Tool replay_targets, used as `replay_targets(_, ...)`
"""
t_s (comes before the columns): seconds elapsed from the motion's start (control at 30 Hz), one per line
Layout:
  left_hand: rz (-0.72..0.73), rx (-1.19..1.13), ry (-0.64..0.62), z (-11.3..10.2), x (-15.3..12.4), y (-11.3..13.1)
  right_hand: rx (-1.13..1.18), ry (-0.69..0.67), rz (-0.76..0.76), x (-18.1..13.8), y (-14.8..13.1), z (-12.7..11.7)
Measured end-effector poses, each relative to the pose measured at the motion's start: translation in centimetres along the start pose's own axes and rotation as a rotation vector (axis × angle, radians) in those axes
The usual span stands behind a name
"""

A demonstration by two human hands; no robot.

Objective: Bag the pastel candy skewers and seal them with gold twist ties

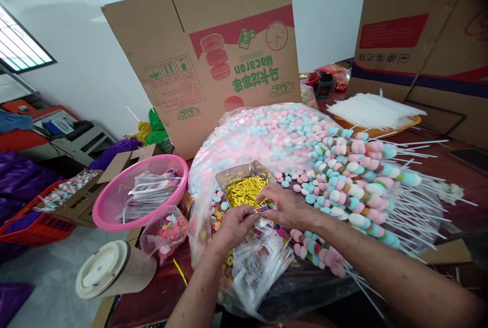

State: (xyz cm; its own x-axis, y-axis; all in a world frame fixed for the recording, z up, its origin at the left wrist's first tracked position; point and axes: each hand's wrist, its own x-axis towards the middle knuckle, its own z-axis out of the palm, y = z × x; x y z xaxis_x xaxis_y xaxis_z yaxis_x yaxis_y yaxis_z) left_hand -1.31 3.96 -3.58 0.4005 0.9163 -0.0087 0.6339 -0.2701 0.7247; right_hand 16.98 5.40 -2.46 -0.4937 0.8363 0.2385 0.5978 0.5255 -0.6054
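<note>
My left hand (233, 226) and my right hand (286, 207) meet over a pile of clear printed packets (259, 262), and both pinch a small thin packet (263, 209) between their fingertips. Just behind the hands lies a clear bag of gold twist ties (244, 189). A big clear bag of pink, blue and white marshmallow candies (263, 135) fills the middle. To the right lies a heap of candy skewers on white sticks (362, 185). More skewers (324, 257) rest under my right forearm.
A pink basket (114, 201) with packets stands at the left, a small bag of sweets (171, 231) beside it, a lidded cup (114, 269) near the table corner. Open cardboard boxes (213, 58) stand behind. A tray of white sticks (373, 112) is at the back right.
</note>
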Motion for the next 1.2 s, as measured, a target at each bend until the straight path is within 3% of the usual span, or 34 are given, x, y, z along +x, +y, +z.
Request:
replay_targets(0.1, 0.034, 0.054, -0.048, -0.7, -0.3, 0.5, 0.026, -0.017, 0.009, 0.2, 0.1, 0.4)
replay_targets(0.27, 0.087, 0.292, 0.143, -0.4, -0.8, 1.7, 0.066, -0.040, 0.000, -0.1, 0.8, 0.2)
replay_targets(0.43, 0.081, 0.150, 0.100, 0.2, -0.6, 2.0, 0.057, -0.016, -0.015, -0.6, 0.3, -0.2)
replay_targets(0.6, 0.095, 0.025, 0.130, 0.7, -1.1, 2.4, 0.000, 0.062, 0.089, -1.2, -0.4, -1.7)
replay_targets(0.73, 0.085, 0.072, 0.212, 0.9, -2.2, 1.6, -0.149, 0.184, 0.249, -5.6, -0.1, -5.7)
replay_targets(0.8, 0.112, 0.097, 0.245, 0.8, -2.5, 0.9, -0.467, 0.175, 0.397, -9.1, -0.1, -7.0)
replay_targets(0.87, 0.187, 0.107, 0.251, 0.6, -2.6, 0.3, -0.701, 0.044, 0.511, -12.3, -0.2, -6.6)
replay_targets(0.97, 0.300, 0.119, 0.226, 0.3, -2.4, 0.1, -0.825, -0.091, 0.573, -15.3, -0.3, -3.8)
replay_targets(1.07, 0.358, 0.168, 0.216, 0.0, -2.3, 0.2, -0.839, -0.040, 0.597, -16.2, 0.2, -1.8)
replay_targets(1.2, 0.415, 0.217, 0.255, -0.2, -2.5, 0.0, -0.797, 0.180, 0.520, -16.8, 1.6, -4.5)
